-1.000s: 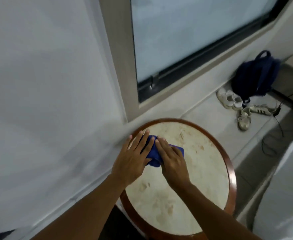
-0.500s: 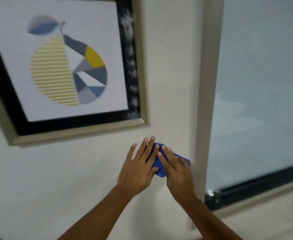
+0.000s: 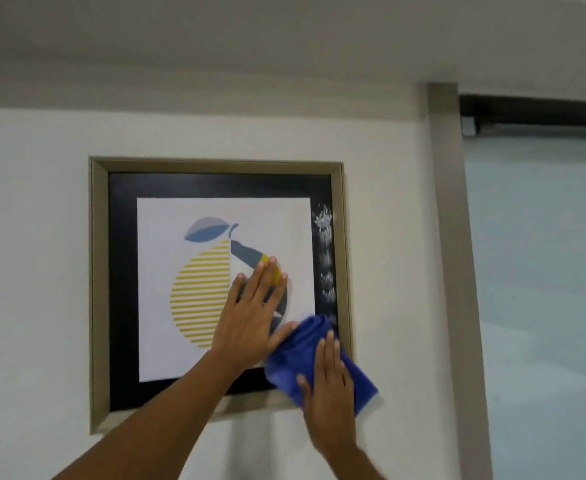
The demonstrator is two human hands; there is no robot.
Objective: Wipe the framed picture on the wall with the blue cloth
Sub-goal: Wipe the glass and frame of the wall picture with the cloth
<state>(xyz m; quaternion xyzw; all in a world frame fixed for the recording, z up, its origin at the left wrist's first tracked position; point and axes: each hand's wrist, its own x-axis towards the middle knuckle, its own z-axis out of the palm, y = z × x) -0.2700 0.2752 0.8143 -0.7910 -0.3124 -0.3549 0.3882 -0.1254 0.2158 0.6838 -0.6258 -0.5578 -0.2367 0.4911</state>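
The framed picture point(image 3: 153, 289) hangs on the white wall, with a beige frame, a black mat and a yellow-striped fruit print. White smudges point(image 3: 325, 258) run down the mat's right strip. My left hand point(image 3: 250, 313) lies flat and spread on the glass over the print. My right hand point(image 3: 327, 386) presses the blue cloth point(image 3: 298, 355) flat against the picture's lower right corner. The cloth covers that corner and part of the frame's bottom edge.
A beige window post point(image 3: 452, 254) stands right of the picture, with frosted glass point(image 3: 544, 289) beyond it and a dark rail point(image 3: 540, 114) at its top. Bare white wall point(image 3: 32, 271) lies to the left and below.
Both hands rose from the round table up the wall to the picture. The left hand left the cloth and spread on the glass; the right hand carried the cloth to the lower right corner.
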